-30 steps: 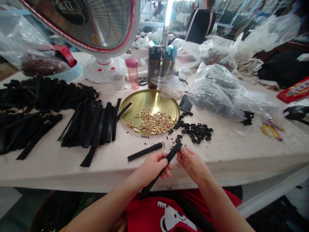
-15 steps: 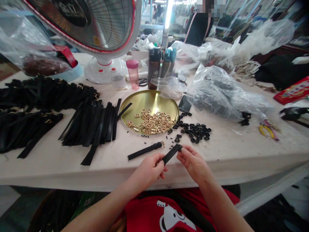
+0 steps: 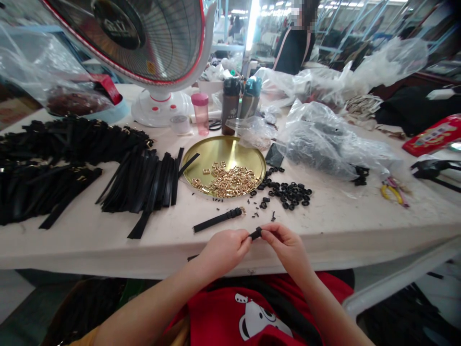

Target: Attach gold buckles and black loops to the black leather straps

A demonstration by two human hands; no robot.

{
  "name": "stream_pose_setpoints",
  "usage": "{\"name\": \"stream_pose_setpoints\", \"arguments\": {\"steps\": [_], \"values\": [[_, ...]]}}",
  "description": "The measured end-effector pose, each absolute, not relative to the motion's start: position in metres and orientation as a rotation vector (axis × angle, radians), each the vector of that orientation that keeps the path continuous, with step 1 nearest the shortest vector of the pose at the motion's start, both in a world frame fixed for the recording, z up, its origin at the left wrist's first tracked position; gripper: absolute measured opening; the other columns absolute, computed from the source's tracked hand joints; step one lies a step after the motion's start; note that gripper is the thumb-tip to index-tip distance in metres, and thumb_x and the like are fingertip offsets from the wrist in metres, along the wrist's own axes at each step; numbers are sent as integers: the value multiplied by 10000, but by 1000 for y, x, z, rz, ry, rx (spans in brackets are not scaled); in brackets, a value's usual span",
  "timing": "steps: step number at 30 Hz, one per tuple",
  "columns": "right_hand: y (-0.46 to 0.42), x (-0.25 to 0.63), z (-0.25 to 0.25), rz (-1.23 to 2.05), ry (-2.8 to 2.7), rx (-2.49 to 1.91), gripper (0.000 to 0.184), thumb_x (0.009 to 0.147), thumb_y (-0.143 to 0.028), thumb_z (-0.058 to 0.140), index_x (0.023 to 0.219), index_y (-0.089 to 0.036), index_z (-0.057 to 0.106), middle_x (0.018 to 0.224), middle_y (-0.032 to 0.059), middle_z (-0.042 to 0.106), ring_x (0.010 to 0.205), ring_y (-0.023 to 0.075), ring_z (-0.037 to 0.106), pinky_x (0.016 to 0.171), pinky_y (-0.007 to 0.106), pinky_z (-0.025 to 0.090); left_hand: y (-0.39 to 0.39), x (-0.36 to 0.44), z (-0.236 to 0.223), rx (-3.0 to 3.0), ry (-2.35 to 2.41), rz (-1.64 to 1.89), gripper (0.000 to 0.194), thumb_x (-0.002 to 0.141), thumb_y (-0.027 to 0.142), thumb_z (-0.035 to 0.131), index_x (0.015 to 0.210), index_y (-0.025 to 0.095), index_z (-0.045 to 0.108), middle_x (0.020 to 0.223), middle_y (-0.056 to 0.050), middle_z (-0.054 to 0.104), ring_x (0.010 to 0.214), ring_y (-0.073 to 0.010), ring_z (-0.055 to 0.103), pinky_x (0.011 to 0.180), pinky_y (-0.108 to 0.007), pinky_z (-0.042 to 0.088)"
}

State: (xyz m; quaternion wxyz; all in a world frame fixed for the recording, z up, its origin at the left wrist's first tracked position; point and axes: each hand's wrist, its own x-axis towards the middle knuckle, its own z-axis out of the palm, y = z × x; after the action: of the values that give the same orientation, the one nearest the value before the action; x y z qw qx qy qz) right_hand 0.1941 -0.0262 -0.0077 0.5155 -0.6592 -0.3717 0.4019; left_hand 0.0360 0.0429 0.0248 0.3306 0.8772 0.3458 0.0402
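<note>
Over the table's front edge, my left hand point(image 3: 227, 248) is closed around a black strap point(image 3: 254, 235); part of it is hidden by the fingers, and its tail shows left of the wrist. My right hand point(image 3: 287, 246) pinches a small black loop point(image 3: 258, 230) at the strap's upper end. Just beyond lies another black strap point(image 3: 216, 221) with a gold buckle point(image 3: 243, 210). Behind it, many gold buckles point(image 3: 234, 181) are heaped on a round golden tray point(image 3: 205, 146). Black loops point(image 3: 290, 193) are piled to the right of the tray.
Bundles of black straps point(image 3: 144, 180) cover the left side. At the back stand a fan point(image 3: 158, 105), a pink-lidded cup point(image 3: 200, 115) and dark bottles point(image 3: 230, 108). On the right are plastic bags point(image 3: 320, 139) and yellow-handled pliers point(image 3: 392, 193). A person point(image 3: 293, 50) is in the background.
Both hands have drawn closer together, with less of the strap showing between them. The strap's tail now shows beside my left wrist. The camera view has shifted slightly.
</note>
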Motion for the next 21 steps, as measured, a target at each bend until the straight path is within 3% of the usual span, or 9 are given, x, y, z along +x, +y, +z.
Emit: {"name": "stream_pose_setpoints", "arguments": {"steps": [6,9,16,21], "values": [[-26,196,-10,1170,-551,-1397,281,612,-335,734,850,-197,671,718,3,669,598,121,576,640,264,471,41,41,24,2197,859,187,327,870,319,324,734,170,581,617,-18,571,547,-132,471,499,-246,236],[-24,196,-14,1315,-384,-1280,221,600,-297,751,772,-179,675,693,-4,660,566,98,568,619,241,486,41,44,20,2161,899,234,311,866,307,334,700,168,557,612,-15,558,546,-129,460,502,-247,233],[-15,182,-14,1358,-190,-1079,190,611,-227,753,774,-204,660,729,-29,660,599,58,576,622,161,485,41,46,12,2045,993,311,284,872,285,318,709,170,520,651,-21,569,598,-135,496,525,-238,272],[-9,170,-18,1374,-99,-987,207,646,-264,721,836,-229,648,688,-34,640,598,75,561,593,189,471,46,47,8,2065,969,310,276,874,284,314,741,173,528,690,-33,596,622,-145,518,544,-242,293]]}}
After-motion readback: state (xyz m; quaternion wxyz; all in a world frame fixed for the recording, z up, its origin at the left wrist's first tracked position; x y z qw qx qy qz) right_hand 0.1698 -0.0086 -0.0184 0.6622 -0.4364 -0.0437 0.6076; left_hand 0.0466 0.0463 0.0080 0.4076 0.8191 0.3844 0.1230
